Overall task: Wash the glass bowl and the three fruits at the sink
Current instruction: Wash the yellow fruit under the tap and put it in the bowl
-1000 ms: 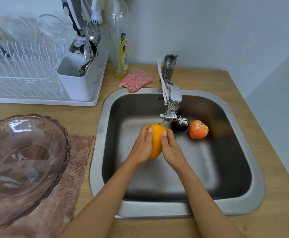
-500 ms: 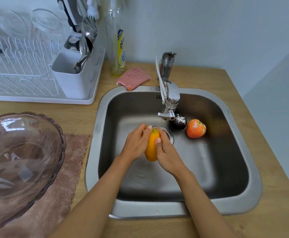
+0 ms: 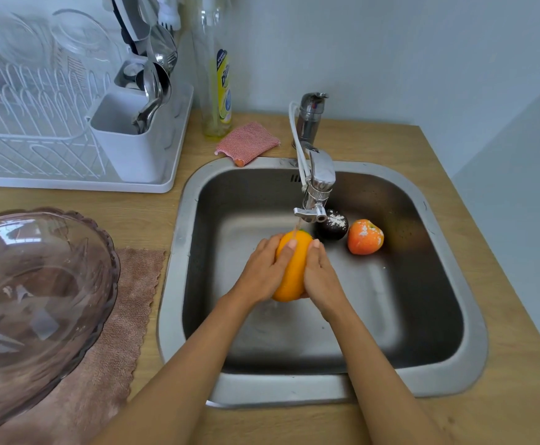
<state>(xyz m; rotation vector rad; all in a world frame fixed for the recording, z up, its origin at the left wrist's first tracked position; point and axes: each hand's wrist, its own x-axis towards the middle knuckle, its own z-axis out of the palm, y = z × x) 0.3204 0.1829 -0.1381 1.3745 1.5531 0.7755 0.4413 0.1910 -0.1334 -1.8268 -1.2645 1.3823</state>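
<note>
Both hands, L (image 3: 263, 271) & R (image 3: 321, 277), cupped round yellow fruit (image 3: 292, 268) under tap (image 3: 315, 200) in sink (image 3: 178, 252)

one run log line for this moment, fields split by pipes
step: rinsing yellow fruit under faucet | left hand: holds fruit | right hand: holds fruit | unwashed: dark fruit, orange fruit

Soft, even daylight fills the scene, with faint shadows. White glare streaks the clear, pink-tinted glass bowl (image 3: 34, 303) and the square stainless steel sink (image 3: 474, 332) rim. Wide-angle distortion bends the edges (the worktop most plainly).
</note>
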